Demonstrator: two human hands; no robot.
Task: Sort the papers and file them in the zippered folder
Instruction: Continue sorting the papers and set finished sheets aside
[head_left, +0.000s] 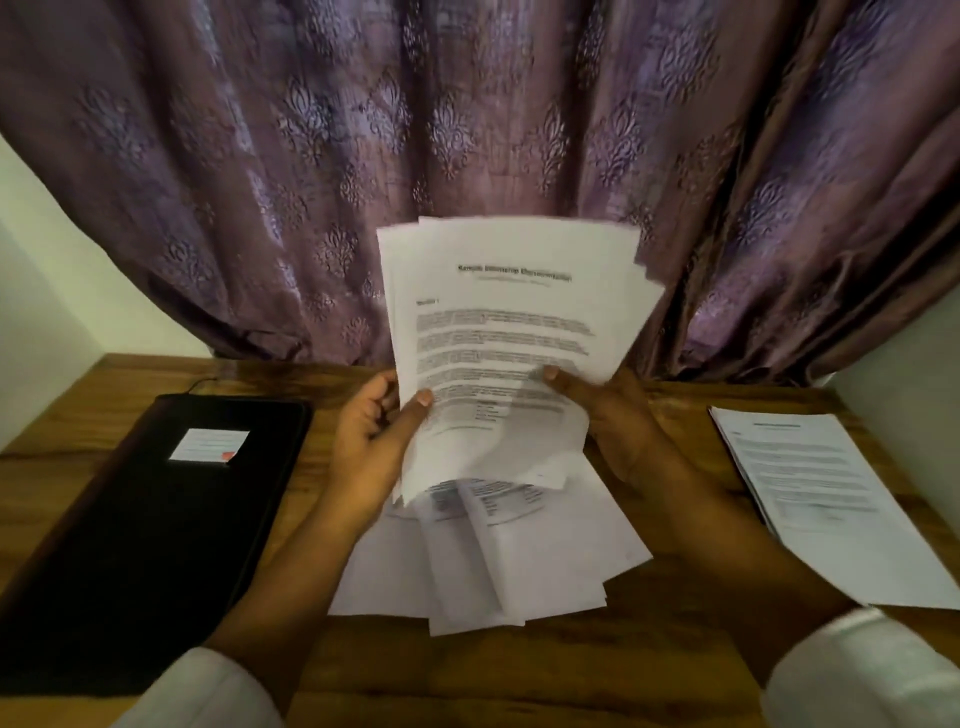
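**Q:** Grip state, each side?
**A:** Left grip (370, 441) pinches the sheaf (509, 322) at its lower left edge, thumb on the front. Right grip (623, 431) holds the lower right, thumb in front and fingers behind. The sheaf stands upright above the counter (519, 670), fanned at its top.

**Q:** Where are the other papers?
**A:** 1 loose pile (545, 561) lies under the sheaf. 1 squared stack (821, 493) lies at the right, well apart. The folder (156, 519) lies at the left, seemingly zipped, with no paper in it that shows.

**Q:** What could go wrong?
**A:** The sheaf's lower edges curl and hang uneven, so sheets could slip from a loosened pinch into the pile and mix the groups. Peeling 1 sheet may drag a 2nd along. A sleeve sweeping across could skew the stack.
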